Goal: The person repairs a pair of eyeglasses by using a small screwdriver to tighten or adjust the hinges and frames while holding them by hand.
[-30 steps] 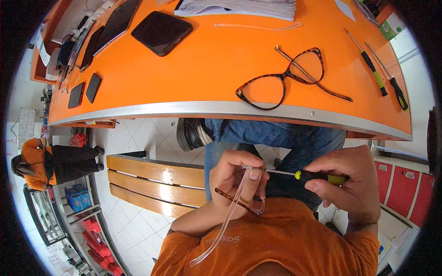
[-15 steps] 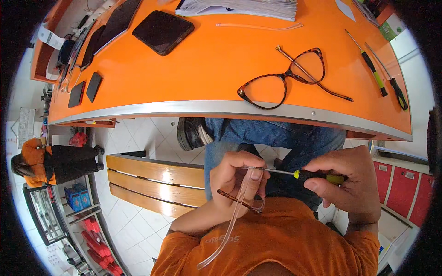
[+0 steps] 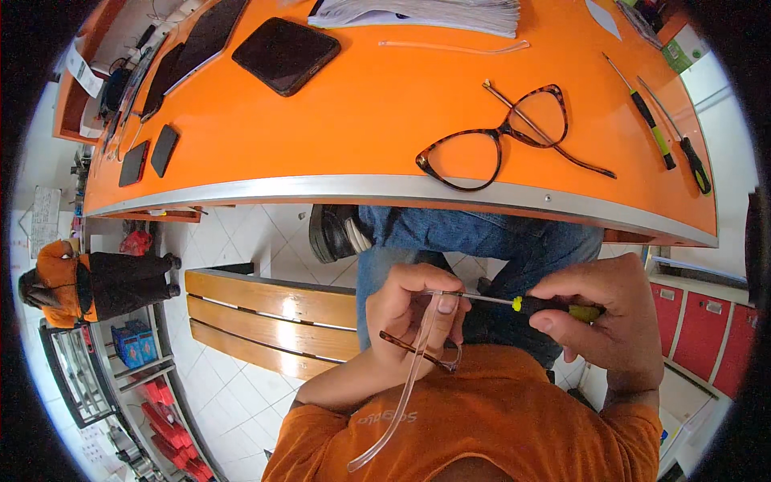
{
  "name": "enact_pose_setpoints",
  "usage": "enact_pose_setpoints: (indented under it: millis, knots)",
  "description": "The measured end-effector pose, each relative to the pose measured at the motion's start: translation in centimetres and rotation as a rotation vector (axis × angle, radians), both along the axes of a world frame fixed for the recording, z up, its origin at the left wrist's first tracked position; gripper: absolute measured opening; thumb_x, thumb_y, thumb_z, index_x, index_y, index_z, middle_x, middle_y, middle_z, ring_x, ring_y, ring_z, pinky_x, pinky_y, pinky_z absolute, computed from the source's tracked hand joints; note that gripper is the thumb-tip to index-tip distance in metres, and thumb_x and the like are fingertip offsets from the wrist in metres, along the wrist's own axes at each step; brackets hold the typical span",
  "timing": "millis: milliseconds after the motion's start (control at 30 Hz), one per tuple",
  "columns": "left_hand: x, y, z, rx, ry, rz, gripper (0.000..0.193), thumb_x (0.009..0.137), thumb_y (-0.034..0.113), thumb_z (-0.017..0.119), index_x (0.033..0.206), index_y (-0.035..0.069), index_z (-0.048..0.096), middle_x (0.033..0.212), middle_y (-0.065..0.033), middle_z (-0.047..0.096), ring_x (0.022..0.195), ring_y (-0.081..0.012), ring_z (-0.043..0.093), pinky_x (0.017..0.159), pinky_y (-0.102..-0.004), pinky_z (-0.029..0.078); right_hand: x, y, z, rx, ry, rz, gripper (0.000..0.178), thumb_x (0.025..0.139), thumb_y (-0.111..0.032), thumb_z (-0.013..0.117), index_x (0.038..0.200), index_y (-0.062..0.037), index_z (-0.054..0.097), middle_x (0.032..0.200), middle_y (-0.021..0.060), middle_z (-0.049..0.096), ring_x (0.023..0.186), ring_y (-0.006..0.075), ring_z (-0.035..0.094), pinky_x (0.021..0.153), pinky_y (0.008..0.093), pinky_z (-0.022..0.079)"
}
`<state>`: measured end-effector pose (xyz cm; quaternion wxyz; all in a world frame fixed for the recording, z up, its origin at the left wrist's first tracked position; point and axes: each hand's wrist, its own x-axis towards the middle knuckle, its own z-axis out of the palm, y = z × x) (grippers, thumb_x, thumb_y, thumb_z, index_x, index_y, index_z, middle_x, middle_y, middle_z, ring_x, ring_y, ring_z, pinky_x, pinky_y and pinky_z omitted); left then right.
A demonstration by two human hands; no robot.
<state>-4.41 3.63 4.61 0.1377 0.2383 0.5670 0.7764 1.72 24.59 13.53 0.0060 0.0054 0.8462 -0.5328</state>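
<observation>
My left hand [image 3: 397,317] is closed, pinching a pair of eyeglasses between thumb and fingers. A clear temple [image 3: 400,411] hangs from the pinch toward my chest, and a tortoiseshell temple [image 3: 408,347] pokes out below the fingers; most of the frame is hidden. My right hand [image 3: 614,317] grips a small screwdriver [image 3: 554,308] by its black and yellow-green handle. Its thin shaft points left and reaches my left fingertips, where the tip is covered. On the orange table, tortoiseshell glasses [image 3: 499,140] lie with a loose clear temple [image 3: 454,46] beyond them.
Two more screwdrivers [image 3: 652,120] lie at the table's [image 3: 361,128] right. A dark phone [image 3: 285,56], a stack of papers [image 3: 426,14] and small dark pieces [image 3: 165,151] rest farther left and back. A wooden bench [image 3: 273,321] stands below; another person [image 3: 100,281] is at far left.
The lower end of the hanging clear temple has swung slightly to the right. Both hands keep their grip and place.
</observation>
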Motion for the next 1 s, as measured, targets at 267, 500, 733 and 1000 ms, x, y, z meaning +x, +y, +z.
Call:
enact_pose_setpoints:
  millis: [267,500,733,1000]
  knots:
    - [0.0,0.0,-0.1,-0.011,0.029,-0.005,0.014,0.098,0.004,0.050,0.111,-0.001,0.048,0.082,-0.0138,0.061,0.055,-0.0105,0.058,0.046,-0.0228,0.047,-0.1,0.2,0.0,0.033,0.004,0.017,0.018,0.076,-0.014,0.077,0.082,0.0016,0.071,0.058,0.0058,0.064,0.040,0.0082,0.057,0.036,0.0200,0.042]
    - [0.4,0.1,-0.4,0.018,-0.046,-0.037,0.013,0.098,0.004,0.049,0.110,-0.001,0.049,0.080,-0.0120,0.061,0.052,-0.0088,0.056,0.045,-0.0218,0.045,-0.3,0.4,0.0,0.096,0.074,0.002,0.021,0.071,-0.016,0.081,0.079,0.0010,0.072,0.060,0.0064,0.065,0.040,0.0089,0.056,0.038,0.0207,0.042]
    - [0.5,0.3,-0.4,0.006,-0.055,-0.050,0.012,0.099,0.005,0.050,0.109,0.000,0.049,0.077,-0.0091,0.061,0.051,-0.0071,0.054,0.044,-0.0211,0.044,-0.6,1.3,-0.6,0.133,0.131,0.054,0.022,0.065,-0.012,0.083,0.083,-0.0028,0.073,0.069,0.0092,0.068,0.050,0.0123,0.061,0.041,0.0211,0.043]
    - [0.7,0.4,-0.8,0.031,-0.075,-0.036,0.011,0.098,0.005,0.052,0.108,0.000,0.051,0.076,-0.0074,0.061,0.051,-0.0056,0.053,0.044,-0.0201,0.043,-1.1,1.3,0.2,0.288,0.160,0.136,0.026,0.068,-0.019,0.083,0.084,-0.0017,0.071,0.075,0.0118,0.069,0.056,0.0148,0.064,0.048,0.0249,0.047]
